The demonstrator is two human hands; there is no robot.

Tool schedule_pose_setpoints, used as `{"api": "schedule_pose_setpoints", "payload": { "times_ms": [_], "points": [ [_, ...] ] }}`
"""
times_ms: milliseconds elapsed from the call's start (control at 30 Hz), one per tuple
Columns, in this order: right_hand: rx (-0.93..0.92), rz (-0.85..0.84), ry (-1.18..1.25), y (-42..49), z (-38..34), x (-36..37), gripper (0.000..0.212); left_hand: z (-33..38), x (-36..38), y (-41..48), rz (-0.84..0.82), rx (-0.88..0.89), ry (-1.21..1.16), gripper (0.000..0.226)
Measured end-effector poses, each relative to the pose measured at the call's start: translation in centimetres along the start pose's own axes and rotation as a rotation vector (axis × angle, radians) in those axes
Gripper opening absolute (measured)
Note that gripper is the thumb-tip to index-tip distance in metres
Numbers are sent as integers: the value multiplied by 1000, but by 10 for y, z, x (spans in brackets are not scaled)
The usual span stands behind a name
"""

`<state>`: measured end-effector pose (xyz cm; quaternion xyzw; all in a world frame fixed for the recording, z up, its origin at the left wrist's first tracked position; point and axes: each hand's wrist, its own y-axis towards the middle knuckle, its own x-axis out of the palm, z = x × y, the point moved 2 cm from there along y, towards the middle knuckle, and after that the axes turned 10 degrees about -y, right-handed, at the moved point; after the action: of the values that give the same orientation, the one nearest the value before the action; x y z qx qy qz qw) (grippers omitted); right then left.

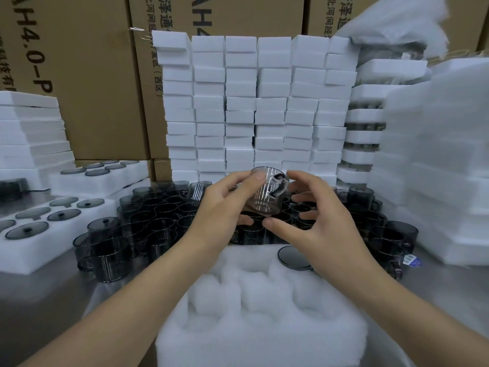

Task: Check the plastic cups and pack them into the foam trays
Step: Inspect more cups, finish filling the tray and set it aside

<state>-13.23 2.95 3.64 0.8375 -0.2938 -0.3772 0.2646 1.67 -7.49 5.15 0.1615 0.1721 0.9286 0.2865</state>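
Stainless steel tabletop (pixel 39 300) runs under everything, with brown printed cartons (pixel 92 75) behind it and a wall of stacked white foam blocks (pixel 240 102) in front of those. At the centre, the left thumb (pixel 258 178) presses on the upper side of 1 smoky grey ribbed cup (pixel 266 193), while the other fingers of the left hand (pixel 225 207) curl under its base, so this hand grips the cup. The cup is held in the air, tilted, with its handle turned toward the right. The right fingers (pixel 304 178) are spread apart and lightly bent beside the handle side of the cup; the right hand (pixel 328 218) has its thumb tip at the cup's lower edge, and I cannot tell whether the fingers actually touch it. Below and behind both hands, a crowd of the same dark loose cups (pixel 158 215) stands packed together on the table. Nearer the person lies a blurred white foam tray (pixel 264 300) with moulded pockets, and 1 dark round lid (pixel 295 256) rests at its far right corner, partly under the right wrist. To the left, more foam trays (pixel 39 255) hold grey knobbed lids (pixel 26 230) in their recesses. On the right, tall stacks of foam (pixel 436 154) rise, blurred.
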Motion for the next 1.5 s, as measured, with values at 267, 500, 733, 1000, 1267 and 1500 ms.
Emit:
{"api": "schedule_pose_setpoints", "payload": {
  "times_ms": [267, 500, 733, 1000, 1267, 1500],
  "points": [
    [-92, 46, 30, 1, -8, -3, 45, -3, 2, 1, -162, -268, -184, 43],
    [-148, 85, -103, 0, -7, -4, 45, -7, 0, 0, -150, -167, -12, 51],
    [-131, 120, -67, 1, -5, -5, 64, -5, -1, 0, -172, -214, -177, 61],
    [-166, 165, -80, 1, -9, -9, 51, -7, -8, 4, -132, -326, -282, 43],
    [-201, 121, -153, -1, -8, -4, 57, -11, 2, -2, -260, -234, -37, 41],
    [-109, 80, -66, 3, -1, -6, 56, -6, -3, 4, -197, -360, -169, 40]
  ]
}}
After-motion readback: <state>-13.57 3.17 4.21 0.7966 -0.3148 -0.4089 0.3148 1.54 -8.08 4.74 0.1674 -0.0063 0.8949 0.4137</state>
